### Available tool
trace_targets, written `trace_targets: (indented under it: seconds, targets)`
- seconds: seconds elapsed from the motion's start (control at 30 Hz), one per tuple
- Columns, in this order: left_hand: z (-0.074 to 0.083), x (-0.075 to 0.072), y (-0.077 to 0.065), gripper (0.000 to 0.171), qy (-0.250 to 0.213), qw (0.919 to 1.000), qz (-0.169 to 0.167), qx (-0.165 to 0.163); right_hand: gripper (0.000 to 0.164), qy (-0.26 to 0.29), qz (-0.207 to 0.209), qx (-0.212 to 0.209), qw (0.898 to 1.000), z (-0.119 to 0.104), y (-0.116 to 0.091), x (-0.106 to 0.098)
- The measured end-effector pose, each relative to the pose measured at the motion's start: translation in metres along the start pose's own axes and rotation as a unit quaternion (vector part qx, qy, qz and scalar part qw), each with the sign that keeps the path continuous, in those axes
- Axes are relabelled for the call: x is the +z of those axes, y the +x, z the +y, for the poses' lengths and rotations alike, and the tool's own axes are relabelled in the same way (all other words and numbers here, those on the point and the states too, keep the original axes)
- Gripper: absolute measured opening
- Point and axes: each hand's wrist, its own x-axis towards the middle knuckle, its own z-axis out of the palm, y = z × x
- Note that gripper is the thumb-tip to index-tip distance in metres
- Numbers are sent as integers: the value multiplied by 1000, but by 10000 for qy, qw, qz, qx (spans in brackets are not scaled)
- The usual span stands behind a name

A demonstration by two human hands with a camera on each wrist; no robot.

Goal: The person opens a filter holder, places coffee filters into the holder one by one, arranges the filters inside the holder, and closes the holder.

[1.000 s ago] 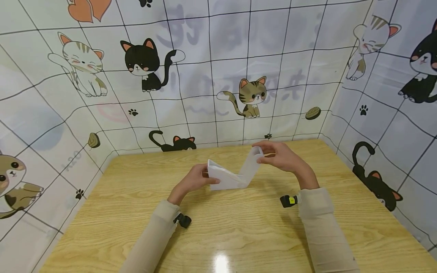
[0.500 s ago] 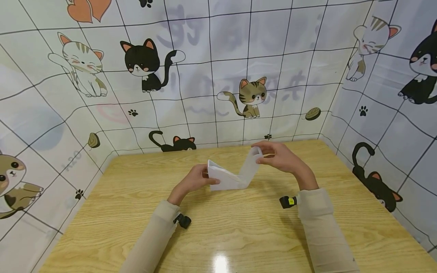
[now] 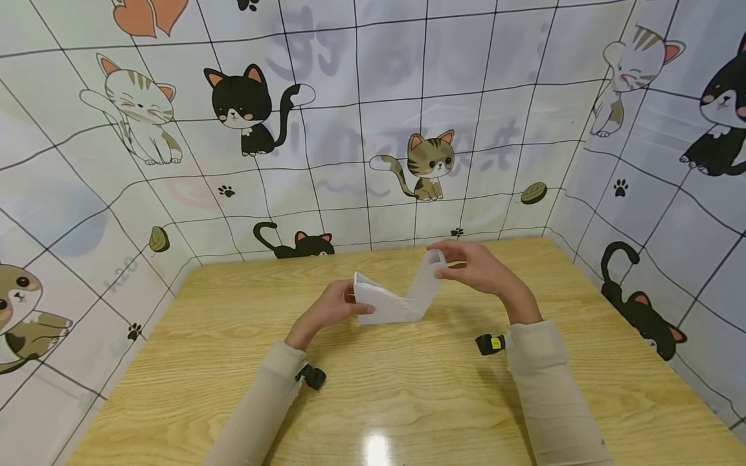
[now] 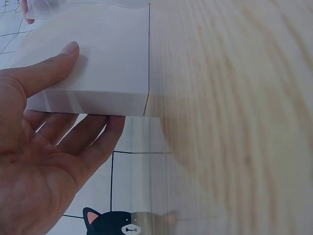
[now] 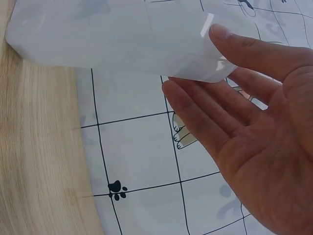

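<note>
A flat white box (image 3: 380, 304) stands on edge on the table, its near face also filling the upper left wrist view (image 4: 110, 54). My left hand (image 3: 333, 304) grips its left end, thumb on the near face and fingers behind. From the box's right end a translucent plastic piece, like a sleeve or cover (image 3: 424, 288), slants up and right. My right hand (image 3: 480, 266) holds its raised end between thumb and fingers; in the right wrist view the thumb lies on the plastic sleeve (image 5: 122, 41) and the fingers are beyond it. How the two pieces join is unclear.
A wood-grain table (image 3: 384, 388) lies beneath both hands. Behind and beside it hangs a white gridded sheet (image 3: 332, 155) printed with cartoon cats. Small black devices (image 3: 491, 344) sit by both wrists, below beige sleeves.
</note>
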Motion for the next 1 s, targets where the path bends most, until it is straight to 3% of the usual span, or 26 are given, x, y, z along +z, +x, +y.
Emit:
trace_targets:
  seconds: [0.6, 1.0]
  targets:
    - [1, 0, -1, 36, -22, 10000, 24, 4, 53, -197, 75, -55, 9998, -5, 1, 4]
    - [-1, 0, 0, 37, -1, 10000, 7, 43, 52, 23, 34, -111, 9999, -9, 1, 5]
